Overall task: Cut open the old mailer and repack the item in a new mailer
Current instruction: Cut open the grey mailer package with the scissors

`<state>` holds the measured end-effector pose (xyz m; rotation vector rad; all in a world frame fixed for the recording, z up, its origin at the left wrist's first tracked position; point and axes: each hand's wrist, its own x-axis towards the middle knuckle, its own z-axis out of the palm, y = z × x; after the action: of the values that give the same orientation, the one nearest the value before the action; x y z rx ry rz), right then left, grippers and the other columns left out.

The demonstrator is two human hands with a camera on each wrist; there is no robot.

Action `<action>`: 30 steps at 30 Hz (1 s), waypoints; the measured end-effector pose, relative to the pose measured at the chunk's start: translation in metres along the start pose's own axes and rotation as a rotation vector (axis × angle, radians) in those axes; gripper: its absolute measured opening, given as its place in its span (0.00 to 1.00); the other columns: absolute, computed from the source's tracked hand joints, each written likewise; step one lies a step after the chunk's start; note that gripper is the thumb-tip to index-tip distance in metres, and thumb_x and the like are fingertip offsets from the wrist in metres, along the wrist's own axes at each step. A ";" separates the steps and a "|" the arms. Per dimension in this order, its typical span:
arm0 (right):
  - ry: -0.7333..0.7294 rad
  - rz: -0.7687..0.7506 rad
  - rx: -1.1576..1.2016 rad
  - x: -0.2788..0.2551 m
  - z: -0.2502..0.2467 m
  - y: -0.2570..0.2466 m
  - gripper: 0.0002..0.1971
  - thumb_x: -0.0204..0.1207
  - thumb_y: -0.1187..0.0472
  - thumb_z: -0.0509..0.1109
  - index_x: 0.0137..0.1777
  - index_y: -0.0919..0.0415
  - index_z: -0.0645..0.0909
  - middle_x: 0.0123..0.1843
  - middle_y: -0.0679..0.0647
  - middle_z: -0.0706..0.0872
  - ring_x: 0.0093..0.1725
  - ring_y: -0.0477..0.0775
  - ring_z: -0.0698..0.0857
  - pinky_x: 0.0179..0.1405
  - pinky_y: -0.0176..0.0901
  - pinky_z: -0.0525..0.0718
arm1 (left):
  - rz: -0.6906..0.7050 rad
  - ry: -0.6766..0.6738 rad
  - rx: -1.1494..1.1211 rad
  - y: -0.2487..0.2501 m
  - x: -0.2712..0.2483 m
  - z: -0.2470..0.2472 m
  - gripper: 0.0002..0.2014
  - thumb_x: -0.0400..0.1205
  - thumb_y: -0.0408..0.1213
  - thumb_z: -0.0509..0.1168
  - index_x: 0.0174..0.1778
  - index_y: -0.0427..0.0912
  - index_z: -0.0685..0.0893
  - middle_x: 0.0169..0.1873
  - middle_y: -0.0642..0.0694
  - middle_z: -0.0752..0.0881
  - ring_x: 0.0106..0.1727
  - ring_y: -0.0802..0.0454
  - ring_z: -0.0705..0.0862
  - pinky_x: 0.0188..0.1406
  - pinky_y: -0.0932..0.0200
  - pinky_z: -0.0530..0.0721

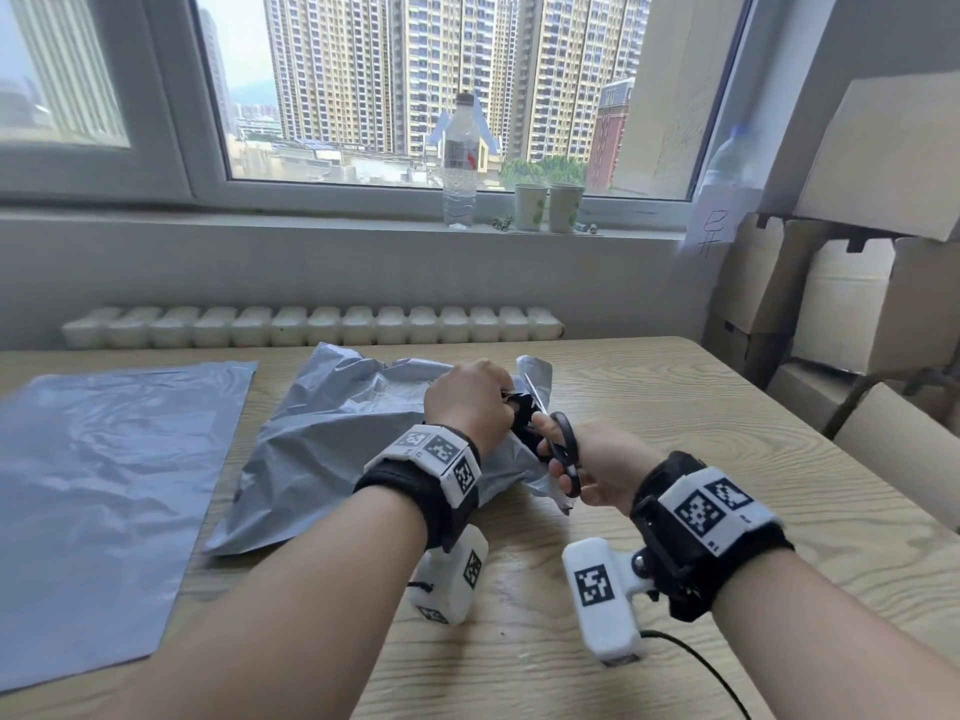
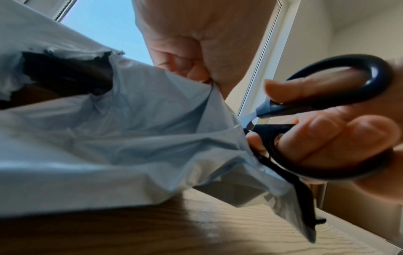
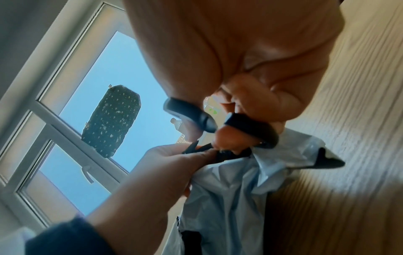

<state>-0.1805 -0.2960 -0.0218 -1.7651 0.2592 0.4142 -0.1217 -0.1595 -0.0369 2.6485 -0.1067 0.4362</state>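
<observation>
The old grey mailer (image 1: 332,444) lies crumpled in the middle of the wooden table (image 1: 675,407). My left hand (image 1: 470,402) pinches its raised right edge, and in the left wrist view this hand (image 2: 196,57) grips the mailer (image 2: 109,138) at the fold. My right hand (image 1: 587,475) holds black-handled scissors (image 1: 563,444), fingers through the loops, blades in the mailer's right edge. A torn hole (image 2: 65,75) shows dark inside. A flat new grey mailer (image 1: 104,485) lies at the left. In the right wrist view the scissors (image 3: 250,131) meet the mailer (image 3: 229,198).
A water bottle (image 1: 460,163) and two paper cups (image 1: 548,207) stand on the windowsill. Cardboard boxes (image 1: 857,283) are stacked at the right past the table's edge. A radiator (image 1: 311,324) runs behind the table. A black cable (image 1: 701,672) trails from my right wrist.
</observation>
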 end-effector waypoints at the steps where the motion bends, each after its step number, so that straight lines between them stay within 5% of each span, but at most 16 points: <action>1: 0.015 -0.012 -0.041 0.000 -0.002 0.001 0.16 0.79 0.46 0.68 0.39 0.59 0.77 0.27 0.52 0.76 0.14 0.42 0.73 0.11 0.29 0.65 | 0.001 0.002 -0.004 0.000 -0.001 0.000 0.08 0.77 0.43 0.68 0.49 0.55 0.88 0.50 0.51 0.88 0.52 0.48 0.85 0.41 0.60 0.75; 9: 0.073 -0.083 -0.066 0.000 -0.018 0.002 0.15 0.77 0.50 0.71 0.39 0.62 0.82 0.25 0.52 0.77 0.15 0.43 0.72 0.11 0.29 0.63 | -0.072 0.008 -0.065 -0.011 -0.001 -0.003 0.10 0.78 0.46 0.68 0.54 0.54 0.87 0.54 0.50 0.87 0.57 0.47 0.84 0.51 0.55 0.81; 14: 0.029 -0.127 -0.032 -0.002 -0.031 0.007 0.19 0.75 0.48 0.73 0.55 0.63 0.83 0.28 0.52 0.83 0.21 0.44 0.77 0.17 0.30 0.70 | -0.172 0.017 -0.159 -0.021 0.004 -0.003 0.07 0.76 0.44 0.68 0.40 0.46 0.87 0.40 0.46 0.88 0.47 0.44 0.86 0.44 0.56 0.83; 20: 0.085 -0.268 0.138 -0.001 -0.056 0.011 0.11 0.70 0.57 0.78 0.47 0.61 0.83 0.23 0.54 0.81 0.16 0.44 0.74 0.14 0.30 0.71 | -0.213 0.014 -0.246 -0.027 0.006 0.006 0.07 0.76 0.40 0.66 0.34 0.46 0.85 0.38 0.46 0.88 0.46 0.43 0.85 0.44 0.57 0.81; 25: 0.060 -0.227 0.024 0.007 -0.068 0.029 0.08 0.67 0.59 0.80 0.38 0.58 0.83 0.23 0.54 0.80 0.20 0.49 0.74 0.14 0.33 0.67 | -0.211 0.006 -0.249 -0.023 0.007 0.014 0.07 0.76 0.41 0.66 0.38 0.45 0.88 0.39 0.45 0.88 0.45 0.44 0.85 0.46 0.54 0.84; 30: 0.155 -0.253 0.079 0.014 -0.081 0.041 0.09 0.66 0.60 0.81 0.39 0.58 0.83 0.24 0.55 0.80 0.20 0.49 0.75 0.17 0.32 0.67 | -0.234 0.003 -0.251 -0.026 0.012 0.018 0.09 0.76 0.39 0.66 0.30 0.44 0.84 0.36 0.44 0.87 0.45 0.42 0.85 0.43 0.56 0.82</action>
<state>-0.1730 -0.3836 -0.0482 -1.7274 0.1558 0.0845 -0.1016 -0.1445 -0.0594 2.3770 0.1394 0.3250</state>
